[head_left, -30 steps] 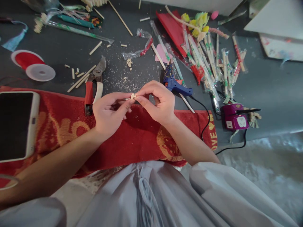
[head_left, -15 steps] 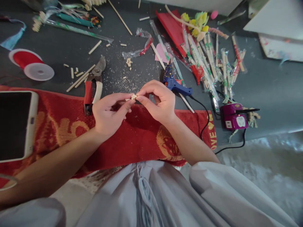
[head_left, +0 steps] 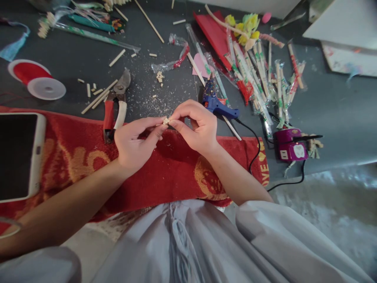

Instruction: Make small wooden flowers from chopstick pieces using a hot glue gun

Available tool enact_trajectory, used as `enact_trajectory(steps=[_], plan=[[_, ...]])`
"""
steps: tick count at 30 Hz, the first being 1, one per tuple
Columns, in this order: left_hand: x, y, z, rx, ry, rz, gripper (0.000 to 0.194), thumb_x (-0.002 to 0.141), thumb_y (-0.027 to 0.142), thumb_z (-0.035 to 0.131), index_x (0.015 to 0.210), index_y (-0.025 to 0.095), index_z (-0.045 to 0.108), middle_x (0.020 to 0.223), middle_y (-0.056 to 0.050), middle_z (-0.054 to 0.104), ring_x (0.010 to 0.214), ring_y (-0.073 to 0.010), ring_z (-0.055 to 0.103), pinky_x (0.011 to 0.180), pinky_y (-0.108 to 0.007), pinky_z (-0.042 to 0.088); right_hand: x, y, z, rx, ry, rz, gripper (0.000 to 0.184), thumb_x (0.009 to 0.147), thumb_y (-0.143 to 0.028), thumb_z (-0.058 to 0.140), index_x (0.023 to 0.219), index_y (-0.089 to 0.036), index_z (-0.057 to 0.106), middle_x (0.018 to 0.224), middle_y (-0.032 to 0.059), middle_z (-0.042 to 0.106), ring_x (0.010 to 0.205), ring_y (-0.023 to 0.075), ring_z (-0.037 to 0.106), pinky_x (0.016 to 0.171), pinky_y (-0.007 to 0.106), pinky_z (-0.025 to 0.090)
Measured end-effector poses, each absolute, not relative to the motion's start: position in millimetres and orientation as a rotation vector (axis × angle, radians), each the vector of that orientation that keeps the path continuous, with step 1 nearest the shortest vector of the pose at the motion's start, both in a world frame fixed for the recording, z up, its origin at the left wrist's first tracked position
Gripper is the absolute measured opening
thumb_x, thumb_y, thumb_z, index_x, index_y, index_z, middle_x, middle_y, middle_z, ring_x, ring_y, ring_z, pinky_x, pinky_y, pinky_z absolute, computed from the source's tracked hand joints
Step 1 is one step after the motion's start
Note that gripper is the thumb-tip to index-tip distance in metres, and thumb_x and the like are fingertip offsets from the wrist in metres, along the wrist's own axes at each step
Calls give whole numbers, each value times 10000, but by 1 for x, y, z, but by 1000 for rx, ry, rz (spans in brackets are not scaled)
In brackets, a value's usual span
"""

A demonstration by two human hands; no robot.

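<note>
Between the fingertips of both hands is a small cluster of cut wooden stick pieces [head_left: 166, 121], pale and partly covered by the fingers. My left hand [head_left: 137, 142] pinches it from the left with thumb and forefinger. From the right, my right hand [head_left: 196, 126] pinches the same cluster. Both hands are above the red towel [head_left: 171, 173]. A similar small wooden cluster [head_left: 160, 77] lies on the grey table beyond them. Pruning shears [head_left: 116, 104] with one red and one white handle rest beside my left hand. A blue glue gun [head_left: 219, 105] lies just past my right hand.
Wrapped chopsticks [head_left: 253, 74] are heaped at the back right near a purple power socket [head_left: 291, 145], whose cord hangs over the edge. At left are a red thread spool [head_left: 32, 74] and a tablet [head_left: 19, 157]. Loose sticks [head_left: 100, 96] and crumbs are scattered behind the shears.
The hands keep the same pinch on the cluster, with only a very slight shift of fingers. The whole view has moved slightly; nothing else differs.
</note>
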State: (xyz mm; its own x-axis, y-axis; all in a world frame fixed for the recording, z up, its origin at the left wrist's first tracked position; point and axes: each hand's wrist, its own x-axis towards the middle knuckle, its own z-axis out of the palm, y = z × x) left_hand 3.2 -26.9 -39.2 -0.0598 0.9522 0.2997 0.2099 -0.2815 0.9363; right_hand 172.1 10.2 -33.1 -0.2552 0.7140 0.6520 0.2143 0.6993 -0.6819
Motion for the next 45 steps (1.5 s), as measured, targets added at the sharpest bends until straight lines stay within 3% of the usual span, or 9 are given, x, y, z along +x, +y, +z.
enact_trajectory(steps=[10, 18, 24, 29, 34, 45], plan=[[3, -30, -36, 1515, 1319, 1358, 117, 855, 317, 719, 950, 279, 775, 801, 4, 754, 581, -66, 638, 468, -167, 474, 171, 11, -35, -762, -1774, 621, 231, 930, -376, 625, 819, -184, 686, 753, -9, 651, 700, 83, 587, 636, 250, 464], [10, -23, -25, 1085, 1187, 1284, 167, 798, 347, 777, 859, 200, 725, 525, 49, 613, 374, -42, 494, 356, -151, 397, 177, 15, -37, -845, -1771, 709, 231, 925, -406, 625, 899, -191, 704, 821, 2, 674, 780, 105, 622, 690, 266, 507], [11, -15, -19, 754, 902, 1183, 208, 708, 308, 835, 758, 168, 689, 440, 49, 584, 234, -30, 294, 238, -166, 261, 173, 12, -34, -770, -1748, 686, 168, 893, -327, 674, 812, -180, 670, 765, -13, 657, 681, 78, 565, 624, 240, 465], [9, -14, -14, 660, 815, 1083, 179, 725, 270, 812, 804, 159, 695, 448, 43, 587, 232, -18, 265, 236, -137, 204, 171, 10, -34, -779, -1750, 690, 169, 871, -332, 686, 794, -186, 648, 753, -17, 640, 670, 78, 542, 617, 247, 454], [6, -12, -15, 594, 825, 1014, 109, 833, 254, 723, 817, 162, 666, 462, 65, 546, 246, 2, 233, 252, -123, 152, 169, 9, -34, -793, -1762, 675, 225, 881, -404, 664, 816, -189, 647, 761, -13, 629, 679, 85, 533, 618, 254, 448], [4, -7, -6, 437, 908, 839, 193, 946, 230, 567, 769, 156, 593, 459, 100, 405, 253, 25, 152, 259, -92, 120, 169, 6, -32, -827, -1916, 598, 212, 898, -396, 650, 862, -188, 635, 800, 11, 635, 726, 116, 554, 684, 290, 492]])
